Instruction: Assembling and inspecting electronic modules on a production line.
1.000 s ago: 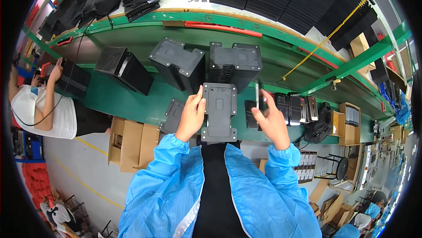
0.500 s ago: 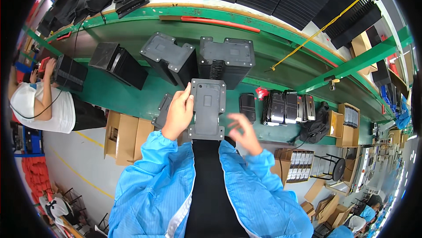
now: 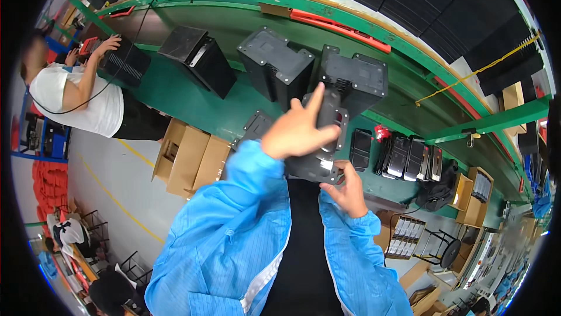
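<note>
A dark plastic panel (image 3: 312, 165) with notched sides and metal-ringed corner holes is held in front of my body. Across its upper left part reaches my left hand (image 3: 301, 126), fingers spread and thumb stretched out, hiding much of the panel. At the lower right corner my right hand (image 3: 349, 190) pinches the panel's edge between thumb and fingers. Just beyond stand two tall stacks of similar panels, a left stack (image 3: 274, 56) and a right stack (image 3: 356, 76). Another dark panel (image 3: 257, 124) lies left of my left hand, partly covered.
Several black flat parts (image 3: 403, 155) stand in a row on the green bench (image 3: 204, 111), right of a small dark piece (image 3: 360, 149). Another dark stack (image 3: 198, 59) is farther left, near a person in white (image 3: 87, 88). A cardboard box (image 3: 190, 158) stands below the bench edge.
My left hand has let go of the panel's left edge and spread over its face. My right hand has taken the lower right corner. The panel is turned, showing a glossier face.
</note>
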